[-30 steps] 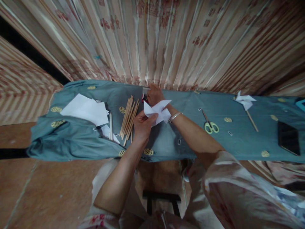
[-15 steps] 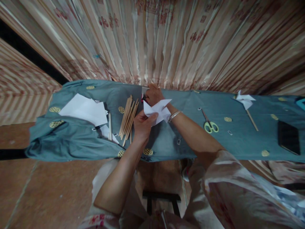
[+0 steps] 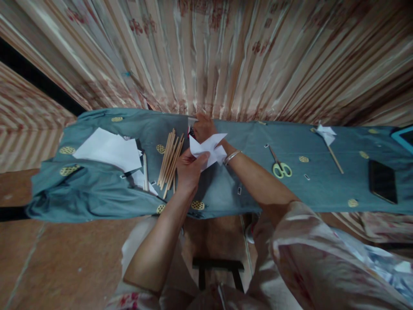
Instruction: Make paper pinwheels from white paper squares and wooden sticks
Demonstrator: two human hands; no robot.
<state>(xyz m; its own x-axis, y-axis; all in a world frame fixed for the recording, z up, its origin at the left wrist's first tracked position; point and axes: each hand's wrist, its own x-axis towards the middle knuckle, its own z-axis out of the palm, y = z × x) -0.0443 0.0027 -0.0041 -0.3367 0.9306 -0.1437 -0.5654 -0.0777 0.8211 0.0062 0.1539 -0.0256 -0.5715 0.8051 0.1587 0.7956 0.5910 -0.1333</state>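
My left hand (image 3: 189, 171) pinches a folded white paper pinwheel (image 3: 211, 148) between thumb and fingers, holding it above the cloth. Beyond it, my right hand (image 3: 204, 128) is at the table's back edge, fingers curled down beside a small red and black item (image 3: 190, 131). The fingertips are hidden, so what they grip cannot be made out. A bundle of thin wooden sticks (image 3: 171, 159) lies just left of my left hand. On the right side rests another white paper pinwheel (image 3: 326, 134) fixed to a wooden stick (image 3: 336, 160).
Green-handled scissors (image 3: 281, 169) lie right of my right forearm. A dark phone (image 3: 382, 181) is farther right, near a blue-edged object (image 3: 403, 138). White paper sheets (image 3: 108, 150) and a white pen-like rod (image 3: 145, 172) lie left on the teal cloth (image 3: 245, 172). A curtain (image 3: 206, 64) hangs behind.
The view has shifted slightly, moving everything a little left in the picture. Both hands keep nearly the same pose. The blades of the pinwheel on the right look differently turned.
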